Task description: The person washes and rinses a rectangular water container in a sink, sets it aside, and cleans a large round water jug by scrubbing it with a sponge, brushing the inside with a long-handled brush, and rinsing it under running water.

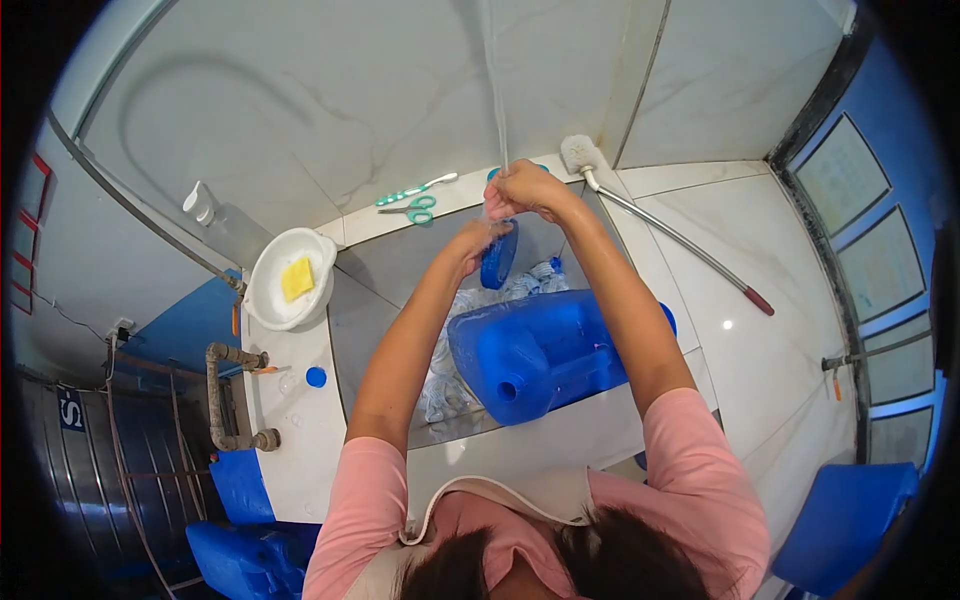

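My left hand [470,245] grips a round blue lid [499,258] by its edge, tilted over the sunken grey-tiled basin [380,290]. Just above and to the right, my right hand [528,190] is closed around a clear hose [498,100] that hangs down from the top. Water splashes between the two hands and onto the lid. A large blue jug [540,355] lies on its side below my forearms, its small opening facing me. Crumpled clear plastic [447,390] shows beside and under the jug. Fingertips of the right hand are partly hidden by the splash.
A white bowl [272,265] with a yellow sponge [297,280] stands at left, near a pump bottle [225,225]. Scissors [415,210] and a toothbrush [420,188] lie on the back ledge. A long-handled brush [680,235] rests at right. A small blue cap [316,377] and pipe [215,390] are at left.
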`<action>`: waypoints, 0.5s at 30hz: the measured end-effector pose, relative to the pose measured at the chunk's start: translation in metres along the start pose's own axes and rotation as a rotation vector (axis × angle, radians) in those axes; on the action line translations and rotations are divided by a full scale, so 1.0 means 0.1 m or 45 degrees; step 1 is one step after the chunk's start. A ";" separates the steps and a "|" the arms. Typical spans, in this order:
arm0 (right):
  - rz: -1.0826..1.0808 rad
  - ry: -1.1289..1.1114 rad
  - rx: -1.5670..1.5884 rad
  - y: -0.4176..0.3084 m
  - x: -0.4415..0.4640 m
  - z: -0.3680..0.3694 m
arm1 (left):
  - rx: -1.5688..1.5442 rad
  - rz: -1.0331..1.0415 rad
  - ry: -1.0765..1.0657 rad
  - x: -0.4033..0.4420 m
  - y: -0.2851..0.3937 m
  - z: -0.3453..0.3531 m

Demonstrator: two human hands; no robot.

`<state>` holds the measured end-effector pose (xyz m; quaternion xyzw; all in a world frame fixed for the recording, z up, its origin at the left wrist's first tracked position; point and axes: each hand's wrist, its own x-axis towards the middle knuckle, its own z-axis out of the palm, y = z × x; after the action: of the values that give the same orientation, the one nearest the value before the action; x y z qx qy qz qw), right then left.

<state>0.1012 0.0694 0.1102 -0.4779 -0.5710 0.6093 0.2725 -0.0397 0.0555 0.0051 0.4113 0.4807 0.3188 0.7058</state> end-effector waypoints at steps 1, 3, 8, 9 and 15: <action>-0.004 -0.003 -0.002 0.01 -0.02 0.01 | 0.000 0.004 0.003 -0.04 0.02 0.01; -0.088 -0.001 0.094 0.03 -0.08 0.01 | 0.614 0.429 0.105 -0.11 0.05 0.03; -0.833 0.168 -1.316 0.65 -0.07 -0.06 | 1.646 0.932 0.260 -0.43 0.03 -0.05; -1.038 0.328 -1.816 0.79 -0.13 -0.02 | 1.821 0.997 0.302 -0.48 0.03 -0.07; -1.030 0.453 -1.553 1.06 -0.27 0.09 | 1.688 1.445 0.862 -1.07 -0.04 -0.21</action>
<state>0.1262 0.0207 0.0150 -0.3884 -0.8855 -0.0491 0.2503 -0.0950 -0.0307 0.0417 0.7882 0.4718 0.3791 -0.1116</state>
